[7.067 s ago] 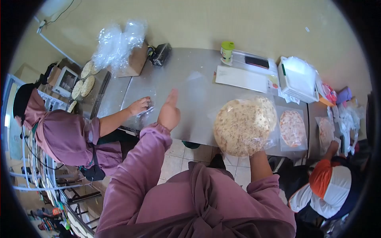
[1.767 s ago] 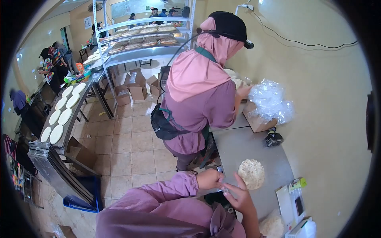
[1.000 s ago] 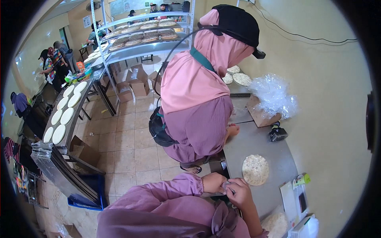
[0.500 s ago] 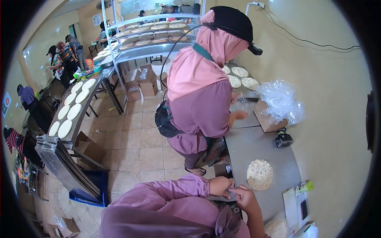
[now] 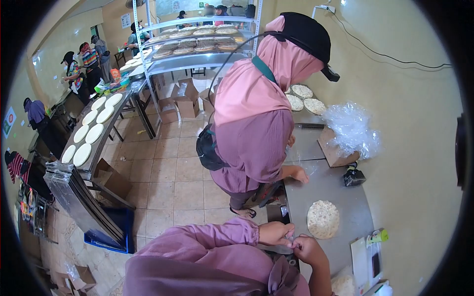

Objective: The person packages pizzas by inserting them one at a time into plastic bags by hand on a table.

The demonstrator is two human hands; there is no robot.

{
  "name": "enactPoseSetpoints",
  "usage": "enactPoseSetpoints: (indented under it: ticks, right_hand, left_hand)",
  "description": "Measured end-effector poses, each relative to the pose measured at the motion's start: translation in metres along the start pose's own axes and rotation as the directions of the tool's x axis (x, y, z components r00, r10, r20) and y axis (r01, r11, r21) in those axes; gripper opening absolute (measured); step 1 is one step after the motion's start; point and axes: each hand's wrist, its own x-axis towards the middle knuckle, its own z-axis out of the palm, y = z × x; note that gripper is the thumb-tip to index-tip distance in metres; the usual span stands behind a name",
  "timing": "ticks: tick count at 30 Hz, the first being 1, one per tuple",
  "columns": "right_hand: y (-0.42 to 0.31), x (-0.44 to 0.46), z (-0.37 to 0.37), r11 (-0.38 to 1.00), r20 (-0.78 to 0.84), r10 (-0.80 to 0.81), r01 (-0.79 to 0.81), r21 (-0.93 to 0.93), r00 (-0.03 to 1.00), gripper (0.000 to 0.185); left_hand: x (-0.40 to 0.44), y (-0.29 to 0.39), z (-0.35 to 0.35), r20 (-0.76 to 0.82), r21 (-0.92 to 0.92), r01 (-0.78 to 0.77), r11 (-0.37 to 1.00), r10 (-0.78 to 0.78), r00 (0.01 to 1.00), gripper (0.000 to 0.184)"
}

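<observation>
Close together at the near edge of the metal table (image 5: pixel 350 204), my left hand (image 5: pixel 276 233) and my right hand (image 5: pixel 308 249) are both closed. Their fingers pinch a thin clear plastic bag (image 5: pixel 280 248), partly hidden by the hands. Just beyond them a round flat topped pizza base (image 5: pixel 323 219) lies on the tabletop. Another pizza base (image 5: pixel 343 285) is partly visible at the bottom, right of my right forearm.
A co-worker (image 5: pixel 254 123) stands ahead at the same table, one hand over its surface. Clear plastic bags (image 5: pixel 351 129) spill from a cardboard box (image 5: pixel 335 148). A small black object (image 5: pixel 353 176), green-capped bottle (image 5: pixel 378 236) and white device (image 5: pixel 365 264) sit near the wall.
My hands remain pinched on the plastic bag, with my fingers slightly shifted. The co-worker leans farther right, and their near hand has moved lower over the tabletop. My view has shifted slightly.
</observation>
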Motion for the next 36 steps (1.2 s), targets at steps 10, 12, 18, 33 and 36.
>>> enactPoseSetpoints:
  ticks: [10,12,18,33,36]
  right_hand:
    - [-0.012,-0.009,-0.001,0.995,-0.125,0.014,-0.002,0.100,0.992,0.006]
    - [-0.011,-0.011,0.001,0.993,-0.150,0.039,-0.022,0.116,0.988,0.006]
    - [-0.013,-0.024,0.000,0.970,-0.259,0.141,-0.081,0.228,0.956,0.004]
    - [0.056,-0.061,0.068,0.481,-0.297,0.457,0.048,0.875,0.838,0.015]
    - [0.100,-0.045,0.087,0.113,-0.205,0.882,0.232,0.966,0.423,0.025]
  left_hand:
    - [-0.007,-0.017,0.011,0.159,-0.106,-0.350,0.931,0.363,0.918,0.012]
    - [-0.010,-0.020,0.011,0.240,-0.044,-0.244,0.969,0.247,0.939,0.015]
    - [-0.027,-0.039,0.008,0.350,0.326,0.114,0.939,-0.232,0.908,0.026]
    - [-0.042,-0.070,0.003,0.051,0.083,-0.052,0.995,0.048,0.998,0.054]
    - [-0.045,-0.073,-0.001,0.043,-0.059,0.198,0.978,-0.196,0.980,0.054]
